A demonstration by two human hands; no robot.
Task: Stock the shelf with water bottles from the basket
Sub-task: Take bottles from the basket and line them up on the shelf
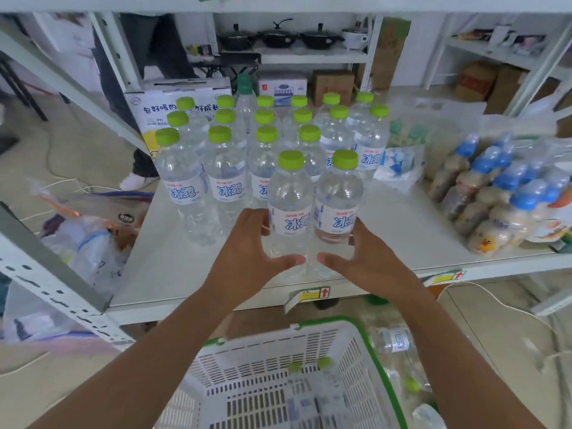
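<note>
Both grips closed at 6 o'clock of the rows point(229, 144): our left hand point(247, 243) wraps the left bottle point(291, 193), right hand point(368, 258) the right bottle point(339, 190); likely heavy, slick, squashy, so we hold mid-body.

Arms outstretched, left hand point(244, 243) gripping left bottle point(289, 209), right hand point(371, 261) gripping right bottle point(338, 202)

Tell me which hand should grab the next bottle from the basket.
Probably the right hand: the caps in the basket lie slightly right of centre, nearer its forearm. The left hand is equally busy; each grips a bottle on the shelf.
</note>
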